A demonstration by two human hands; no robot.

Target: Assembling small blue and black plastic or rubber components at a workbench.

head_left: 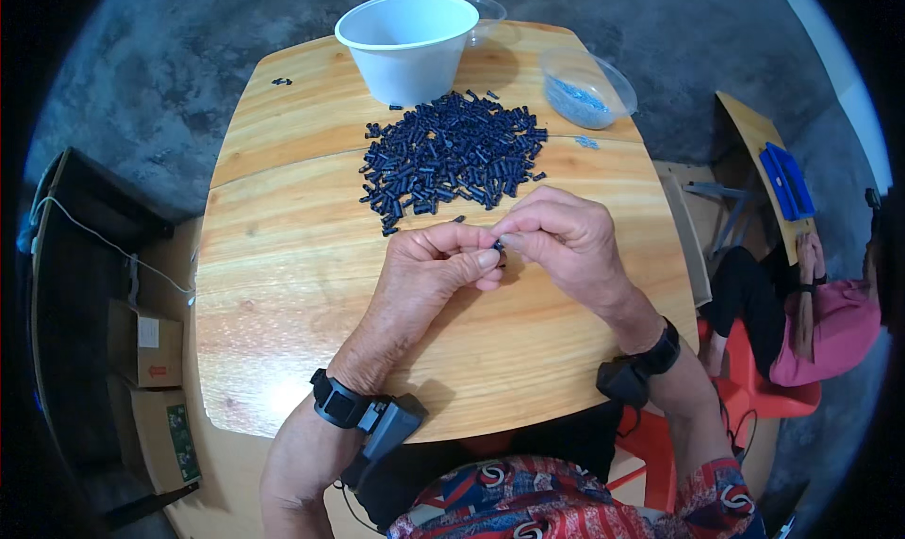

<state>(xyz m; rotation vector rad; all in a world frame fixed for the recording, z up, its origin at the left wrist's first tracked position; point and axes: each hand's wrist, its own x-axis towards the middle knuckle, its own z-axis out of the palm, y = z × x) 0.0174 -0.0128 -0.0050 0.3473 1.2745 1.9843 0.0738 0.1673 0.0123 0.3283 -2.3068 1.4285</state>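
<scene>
left hand (438, 270) and right hand (564, 239) fingers jointly pinch one small dark plastic piece (497, 246) above the wooden table (283, 275), near the dark pile (451, 157).

Small workshop: bare concrete floor (189, 58), parts-strewn wooden table (283, 284).

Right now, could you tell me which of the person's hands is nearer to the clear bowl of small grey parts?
Right. The right hand lies below the clear bowl, on its side of the table; the left hand sits further left, beyond the right hand.
</scene>
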